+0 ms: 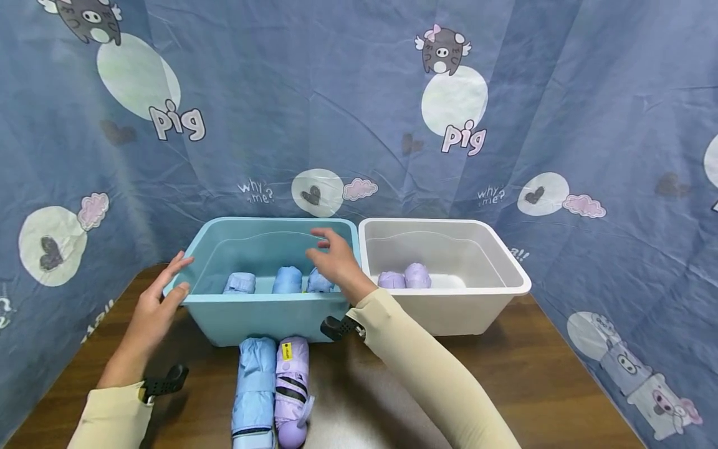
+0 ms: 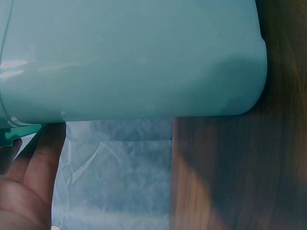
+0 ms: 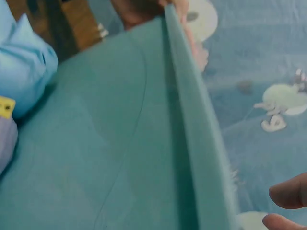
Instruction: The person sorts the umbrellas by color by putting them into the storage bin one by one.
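Observation:
My left hand (image 1: 159, 302) rests at the left front corner of a teal plastic bin (image 1: 263, 318), its fingers extended along the rim. My right hand (image 1: 336, 259) is above the right part of that bin, fingers loosely bent with nothing between them. Below it in the bin stand folded blue umbrellas, one partly hidden by the hand (image 1: 320, 280), one in the middle (image 1: 288, 280) and one at left (image 1: 240, 283). On the table before the bin, a folded blue umbrella (image 1: 255, 386) lies beside a folded purple umbrella (image 1: 291, 380) with a round handle end.
A white bin (image 1: 454, 312) adjoins the teal one on the right and contains two folded purple umbrellas (image 1: 417, 276). Both bins stand on a brown wooden table (image 1: 538, 386). A blue patterned cloth (image 1: 359, 125) hangs behind them.

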Tool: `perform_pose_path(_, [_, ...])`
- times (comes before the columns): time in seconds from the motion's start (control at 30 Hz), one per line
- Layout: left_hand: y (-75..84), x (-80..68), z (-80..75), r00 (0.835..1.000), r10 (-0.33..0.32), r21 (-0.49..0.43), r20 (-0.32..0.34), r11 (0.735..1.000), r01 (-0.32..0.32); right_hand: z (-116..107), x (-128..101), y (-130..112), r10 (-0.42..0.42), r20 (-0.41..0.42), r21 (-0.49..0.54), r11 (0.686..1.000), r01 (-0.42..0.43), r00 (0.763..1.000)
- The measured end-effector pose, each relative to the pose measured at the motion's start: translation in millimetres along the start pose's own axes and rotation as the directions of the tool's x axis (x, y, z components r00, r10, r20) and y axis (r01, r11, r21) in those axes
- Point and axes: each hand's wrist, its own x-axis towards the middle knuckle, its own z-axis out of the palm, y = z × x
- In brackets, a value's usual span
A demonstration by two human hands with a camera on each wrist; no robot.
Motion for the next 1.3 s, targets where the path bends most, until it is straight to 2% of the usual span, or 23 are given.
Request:
perform_pose_path(0.17, [1.5,1.5,-1.0,1.0,-0.006,0.015,0.0,1.0,0.006,-8,-19,-6,-0.062,0.051,0.089,0.994,0.058,0.997])
perform_pose_path(0.37, [-0.7,0.1,0.7,1.0,0.009,0.017,0.003,1.0,-0.009,-16,-44,-3,-0.088,0.093,0.17,0.983,0.071,0.992])
perform_pose_path(0.47, [-0.2,1.2,1.4,1.0,0.012,0.012,-0.004,1.0,-0.012,-22,-55,-1,-0.116,0.108,0.225,0.97,0.089,0.987])
perform_pose_path(0.67, [4.1,4.9,1.1,1.0,-0.024,0.0,0.001,1.0,0.024,-33,-72,2,-0.178,0.125,0.314,0.941,0.131,0.976])
perform_pose_path(1.03, [2.5,6.5,2.5,1.0,-0.019,-0.026,-0.004,0.999,0.019,-33,-99,25,-0.227,0.147,0.378,0.912,0.158,0.963])
perform_pose_path(1.3, [1.1,0.6,0.7,1.0,-0.027,0.007,-0.001,1.0,0.027,-22,-115,43,-0.185,0.203,0.386,0.917,0.095,0.962])
